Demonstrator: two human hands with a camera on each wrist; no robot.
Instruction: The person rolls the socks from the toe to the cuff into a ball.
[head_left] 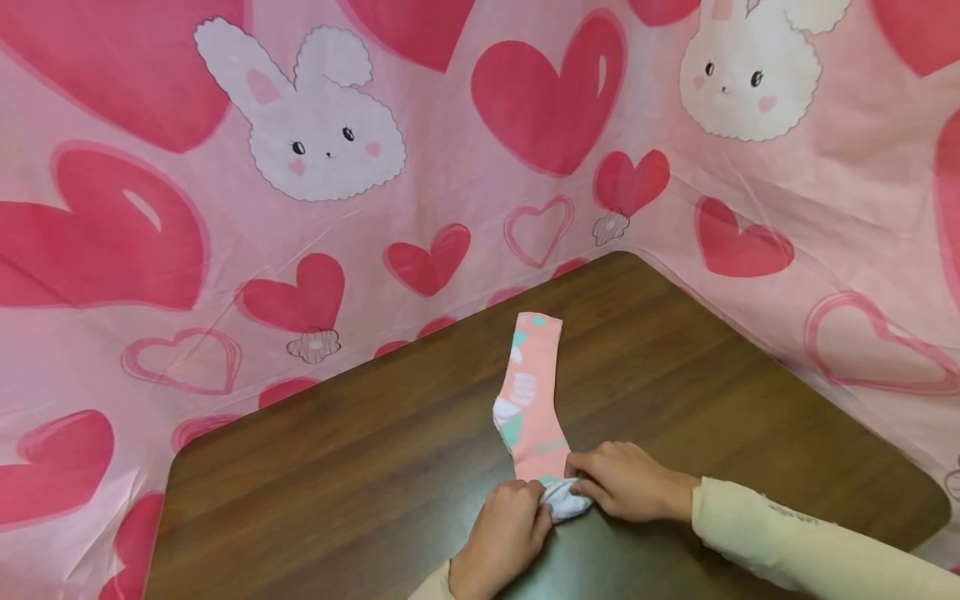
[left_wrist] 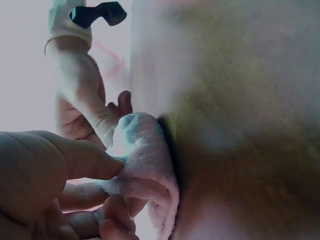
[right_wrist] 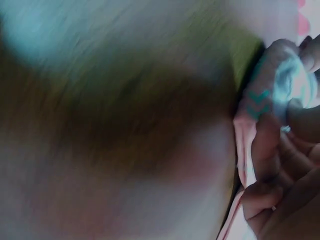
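Note:
A pink sock (head_left: 534,375) with white and mint patches lies on the brown table, its cuff pointing toward the far corner. The toe end near me is bunched and shows whitish fabric (head_left: 564,502). My left hand (head_left: 504,525) pinches this toe end from the left, thumb and fingertips on the cloth. From the right, my right hand (head_left: 621,483) grips the same end between thumb and fingers. In the left wrist view the folded sock end (left_wrist: 147,165) rises between both hands. The right wrist view shows the sock's pink edge (right_wrist: 244,145) beside my right fingers.
The dark wood table (head_left: 337,467) has rounded corners. Behind it and along its right side hangs a pink cloth (head_left: 450,183) printed with hearts and white rabbits. Pale sleeves (head_left: 795,533) cover my forearms.

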